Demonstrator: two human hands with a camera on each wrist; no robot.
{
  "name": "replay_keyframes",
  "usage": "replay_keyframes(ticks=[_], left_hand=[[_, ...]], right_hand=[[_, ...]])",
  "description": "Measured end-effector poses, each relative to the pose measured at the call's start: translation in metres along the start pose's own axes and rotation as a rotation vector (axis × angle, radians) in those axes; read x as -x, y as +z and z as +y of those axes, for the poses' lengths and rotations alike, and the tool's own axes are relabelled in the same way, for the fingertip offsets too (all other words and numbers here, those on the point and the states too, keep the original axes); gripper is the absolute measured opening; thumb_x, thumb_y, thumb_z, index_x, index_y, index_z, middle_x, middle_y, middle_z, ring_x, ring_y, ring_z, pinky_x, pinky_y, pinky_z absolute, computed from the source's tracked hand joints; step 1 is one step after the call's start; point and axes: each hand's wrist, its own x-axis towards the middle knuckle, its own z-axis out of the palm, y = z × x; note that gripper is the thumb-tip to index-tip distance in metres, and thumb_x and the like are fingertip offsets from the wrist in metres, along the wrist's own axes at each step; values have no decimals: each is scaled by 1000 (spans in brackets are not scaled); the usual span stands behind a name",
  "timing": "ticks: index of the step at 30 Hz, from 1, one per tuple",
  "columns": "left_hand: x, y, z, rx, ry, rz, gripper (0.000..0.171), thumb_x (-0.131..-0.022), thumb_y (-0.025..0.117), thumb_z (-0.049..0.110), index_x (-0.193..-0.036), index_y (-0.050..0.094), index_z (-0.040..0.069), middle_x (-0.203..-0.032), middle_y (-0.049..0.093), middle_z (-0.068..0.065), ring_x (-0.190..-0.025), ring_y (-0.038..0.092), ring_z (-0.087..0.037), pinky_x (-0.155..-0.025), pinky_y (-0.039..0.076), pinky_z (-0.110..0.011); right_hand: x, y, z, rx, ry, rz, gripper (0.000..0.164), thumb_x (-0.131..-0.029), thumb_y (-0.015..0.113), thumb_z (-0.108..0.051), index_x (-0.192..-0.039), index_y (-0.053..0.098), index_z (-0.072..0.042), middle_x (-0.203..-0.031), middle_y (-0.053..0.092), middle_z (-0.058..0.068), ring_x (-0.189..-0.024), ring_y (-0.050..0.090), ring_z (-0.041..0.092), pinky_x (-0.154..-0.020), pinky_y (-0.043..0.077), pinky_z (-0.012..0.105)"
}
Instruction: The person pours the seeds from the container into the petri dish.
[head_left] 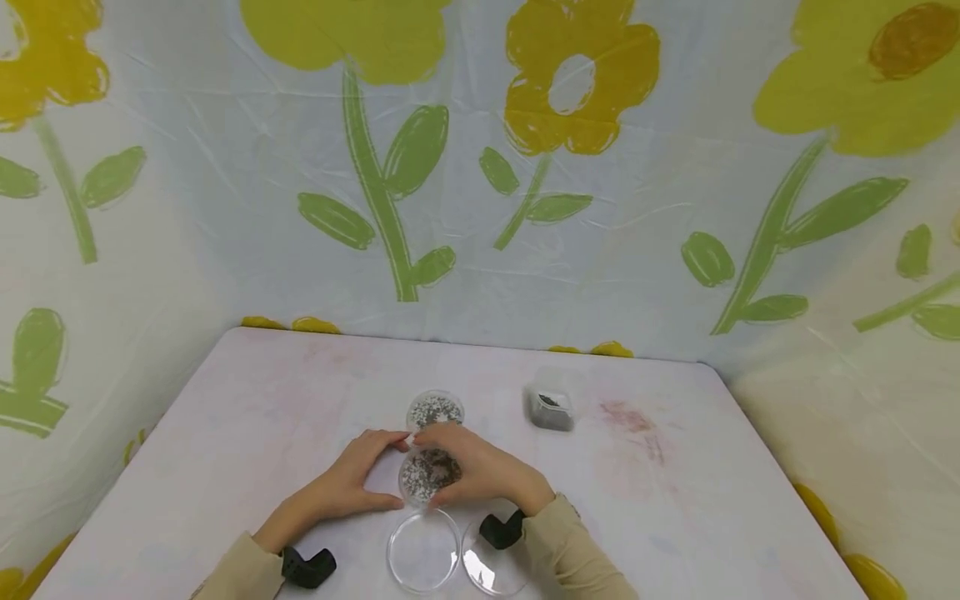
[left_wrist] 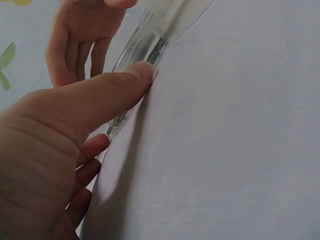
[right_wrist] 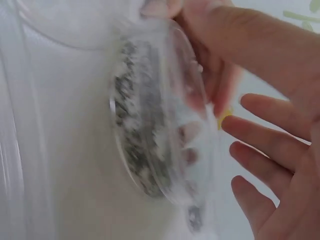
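Observation:
A clear petri dish (head_left: 422,477) filled with mottled black and white bits sits between both hands near the table's front middle. From its left side the left hand (head_left: 347,482) holds it, thumb at the near edge and fingertips at the far edge. In the left wrist view the left thumb (left_wrist: 115,92) presses against the clear rim. Opposite it, the right hand (head_left: 487,467) grips the dish from the right, covering part of it. The right wrist view is blurred, showing a clear layer over the dish's contents (right_wrist: 132,115). A second similarly filled dish (head_left: 433,404) lies just behind.
Two clear round dishes or lids, a left one (head_left: 390,554) and a right one (head_left: 474,562), lie nearer the person; the right sleeve partly covers the latter. A small clear box (head_left: 551,408) with dark contents stands at back right. A flower-printed cloth (head_left: 480,283) hangs behind the table.

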Motion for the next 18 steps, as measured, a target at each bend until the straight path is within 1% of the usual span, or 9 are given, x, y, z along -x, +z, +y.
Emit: replay_keyframes(ticks=[2, 4, 7, 9, 11, 12, 15, 18], left_hand=[[5, -1, 2, 6, -16, -7, 84, -78, 83, 41, -146, 44, 10, -131, 56, 6, -123, 47, -16, -102, 36, -46], [12, -2, 5, 22, -48, -14, 80, -80, 82, 35, -147, 44, 12, -131, 55, 9, -123, 47, -14, -104, 36, -43], [24, -2, 12, 59, -48, 9, 75, -82, 80, 27, -147, 44, 14, -131, 55, 8, -124, 47, -15, -106, 35, -35], [32, -2, 19, 102, -61, 22, 73, -84, 79, 24, -147, 44, 14, -132, 56, 8, -125, 46, -15, -107, 32, -27], [38, 0, 27, 131, -41, 43, 68, -87, 77, 21, -145, 45, 12, -131, 56, 4, -124, 47, -17, -107, 29, -21], [41, 0, 31, 142, -45, 47, 65, -88, 76, 20, -145, 45, 12, -132, 56, 3, -124, 46, -17, -107, 28, -19], [47, 5, 39, 142, -14, 73, 59, -92, 72, 19, -144, 46, 9, -131, 56, 2, -122, 47, -17, -106, 28, -17], [51, 10, 45, 113, 1, 97, 58, -92, 72, 22, -143, 47, 9, -131, 57, 2, -120, 47, -16, -104, 30, -18]], right_hand=[[3, -6, 0, -26, 36, 22, 78, -77, 87, -30, -141, 50, -7, -145, 49, 5, -138, 39, 20, -114, 29, 38], [6, -13, 0, -41, 57, 62, 76, -79, 85, -28, -143, 49, -8, -145, 48, 3, -137, 39, 18, -114, 31, 39], [13, -26, 4, -48, 54, 139, 75, -82, 83, -25, -145, 47, -10, -145, 47, 3, -137, 40, 19, -113, 32, 40], [19, -36, 6, -34, 44, 190, 73, -83, 82, -24, -145, 46, -10, -146, 47, 4, -136, 40, 21, -112, 33, 41], [26, -45, 9, -21, 43, 245, 72, -84, 81, -24, -145, 46, -11, -146, 47, 4, -136, 41, 22, -111, 34, 43], [29, -51, 11, -18, 39, 276, 70, -84, 81, -24, -145, 47, -12, -146, 48, 4, -136, 42, 23, -110, 35, 44], [39, -65, 16, -38, 40, 370, 67, -85, 80, -19, -144, 48, -11, -144, 50, 5, -135, 44, 24, -109, 36, 44], [48, -78, 20, -51, 19, 479, 65, -83, 81, -9, -141, 51, -5, -141, 54, 10, -133, 46, 28, -108, 37, 41]])
